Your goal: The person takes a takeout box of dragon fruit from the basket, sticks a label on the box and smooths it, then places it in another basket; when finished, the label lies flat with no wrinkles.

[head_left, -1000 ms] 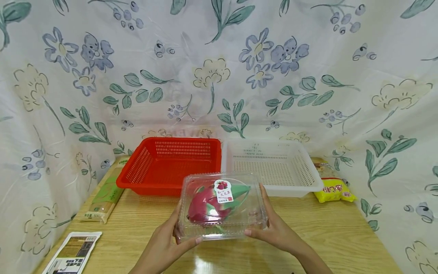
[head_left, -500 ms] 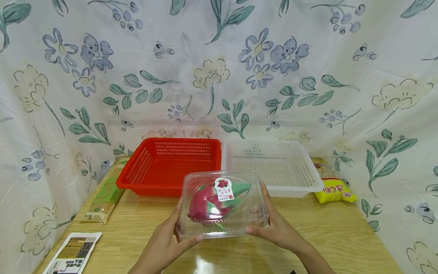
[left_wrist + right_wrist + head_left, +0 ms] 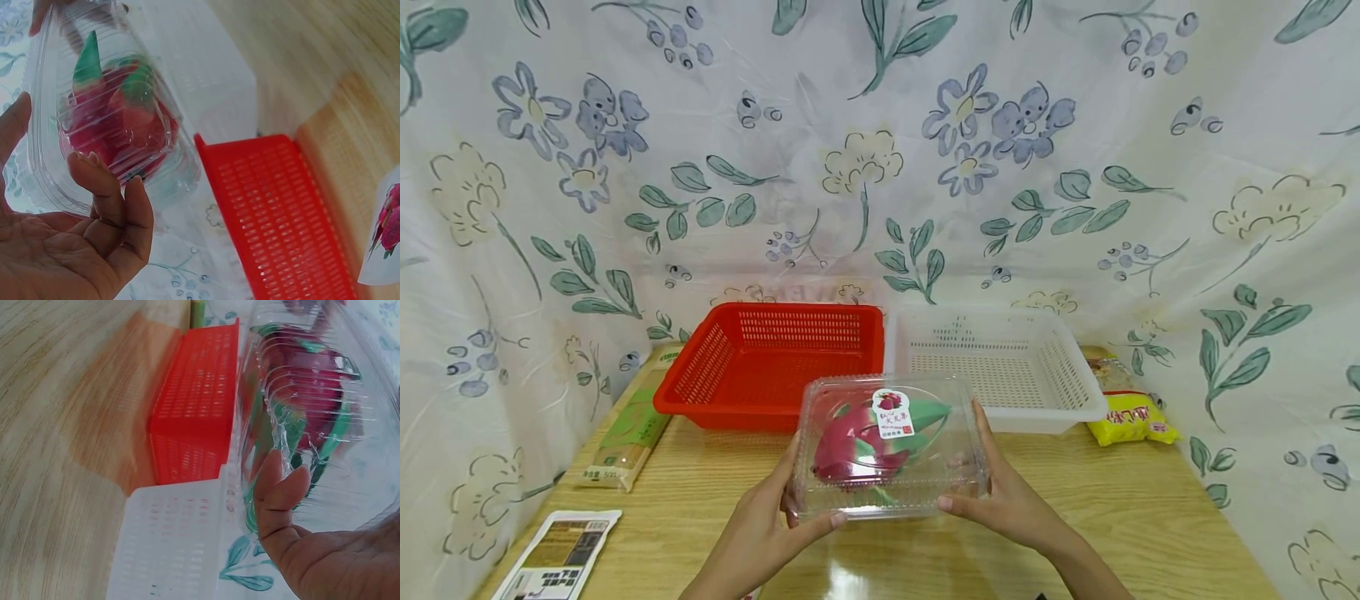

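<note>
A clear plastic clamshell box is held up over the front of the table, tilted toward the head camera. Inside lies a pink dragon fruit with green scales, and a white printed label sticks to the lid. My left hand grips the box's left end, thumb along the front edge and fingers curled beneath, as the left wrist view shows. At the right end my right hand holds it the same way, its fingers bent against the ridged underside.
Behind the box stand a red basket and a white basket, side by side. A green-labelled noodle pack and a white-edged pouch lie at left. A yellow bag sits right of the white basket. Floral cloth hangs behind.
The box has risen very slightly and its front tilts a little more toward the camera. Both hands keep their hold on it; the baskets and packs stay put.
</note>
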A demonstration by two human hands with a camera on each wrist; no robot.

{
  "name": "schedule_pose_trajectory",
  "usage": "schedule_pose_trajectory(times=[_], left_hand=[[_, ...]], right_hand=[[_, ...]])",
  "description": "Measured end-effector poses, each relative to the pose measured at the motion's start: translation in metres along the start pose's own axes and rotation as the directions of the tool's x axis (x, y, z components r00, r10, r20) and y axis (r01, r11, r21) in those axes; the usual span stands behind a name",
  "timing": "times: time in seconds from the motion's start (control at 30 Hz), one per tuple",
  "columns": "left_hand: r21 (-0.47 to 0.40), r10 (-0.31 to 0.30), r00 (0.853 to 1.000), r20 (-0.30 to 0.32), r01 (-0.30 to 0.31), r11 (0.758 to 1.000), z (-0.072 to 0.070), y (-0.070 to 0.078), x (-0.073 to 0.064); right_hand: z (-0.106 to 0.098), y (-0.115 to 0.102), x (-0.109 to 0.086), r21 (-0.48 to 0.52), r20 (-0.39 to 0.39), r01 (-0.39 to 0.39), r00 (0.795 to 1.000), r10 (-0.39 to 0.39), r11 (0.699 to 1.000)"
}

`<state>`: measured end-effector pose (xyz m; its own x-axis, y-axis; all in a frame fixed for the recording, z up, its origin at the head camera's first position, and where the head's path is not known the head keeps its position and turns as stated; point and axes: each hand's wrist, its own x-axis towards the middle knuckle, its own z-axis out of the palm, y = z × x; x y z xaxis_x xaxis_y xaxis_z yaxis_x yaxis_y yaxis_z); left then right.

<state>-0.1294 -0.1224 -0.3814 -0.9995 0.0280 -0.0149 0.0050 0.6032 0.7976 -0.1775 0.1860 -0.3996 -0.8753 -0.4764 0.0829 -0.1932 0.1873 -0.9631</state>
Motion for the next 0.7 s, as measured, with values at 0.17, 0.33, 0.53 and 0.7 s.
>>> schedule_pose_trajectory(times=[0.17, 0.33, 0.53, 0.7], left_hand=[[-0.002, 0.003, 1.000, 0.008, -0.003, 1.000, -0.0005, 0.0020, 0.0012], [0.001, -0.004, 1.000, 0.012, 0.004, 1.000, -0.0002, 0.0035, 0.0028], [0.015, 0.030, 1.000, -0.001, -0.030, 0.999, 0.0008, 0.0047, 0.0042], [0.027, 0.055, 0.998, -0.001, -0.055, 0.998, 0.0007, 0.0063, 0.0061]], right_hand=[[-0.0002, -0.0009, 0.0001, -0.009, -0.014, -0.003, 1.000, 0.003, 1.000], [-0.0021, -0.0015, 0.0006, -0.003, -0.018, 0.001, 1.000, -0.001, 1.000], [-0.0043, -0.0024, 0.0006, -0.005, -0.027, -0.005, 1.000, 0.005, 1.000], [-0.0056, -0.0022, 0.0001, -0.024, -0.042, -0.011, 0.999, 0.010, 1.000]])
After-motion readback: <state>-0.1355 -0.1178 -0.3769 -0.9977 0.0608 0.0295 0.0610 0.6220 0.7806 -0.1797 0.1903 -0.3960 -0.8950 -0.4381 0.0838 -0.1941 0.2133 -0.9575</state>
